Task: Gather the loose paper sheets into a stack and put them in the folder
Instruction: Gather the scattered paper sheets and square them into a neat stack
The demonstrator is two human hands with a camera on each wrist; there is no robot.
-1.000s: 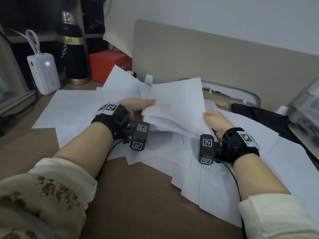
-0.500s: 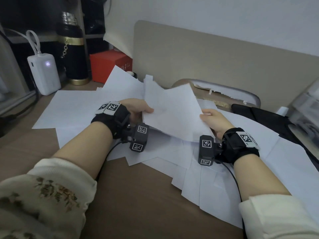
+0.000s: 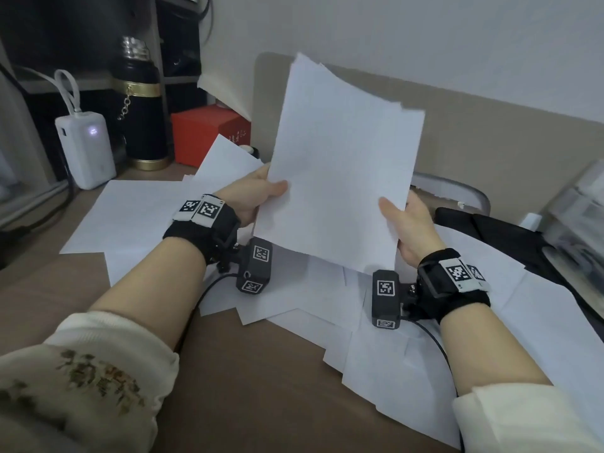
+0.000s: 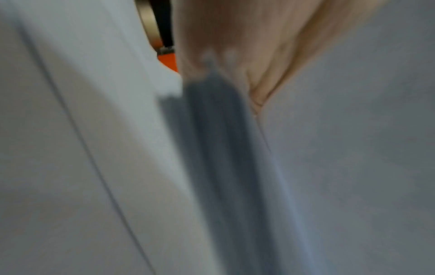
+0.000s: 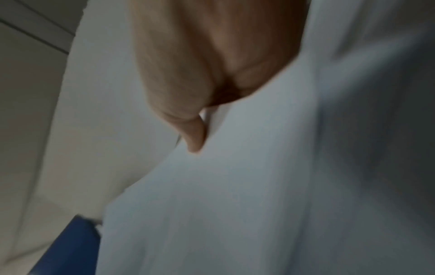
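Note:
A bundle of white paper sheets (image 3: 340, 165) stands nearly upright above the desk, its top edges uneven. My left hand (image 3: 258, 197) grips its left edge with the thumb on the front face. My right hand (image 3: 405, 223) grips the lower right edge the same way. Both wrist views are blurred: the left hand (image 4: 235, 46) and the right hand (image 5: 212, 65) show pressed against paper. Many more loose sheets (image 3: 392, 361) lie scattered over the brown desk (image 3: 245, 387). A blue shape (image 5: 68, 247) shows low in the right wrist view; I cannot tell what it is.
A white power bank (image 3: 85, 148), a black flask (image 3: 140, 103) and a red box (image 3: 206, 135) stand at the back left. A beige panel (image 3: 490, 142) rises behind the desk. A black bag (image 3: 510, 237) and a clear container (image 3: 581, 204) sit at the right.
Both hands have lifted the bundle from lying low over the desk and tipped it up to nearly vertical. The scattered sheets below have not moved.

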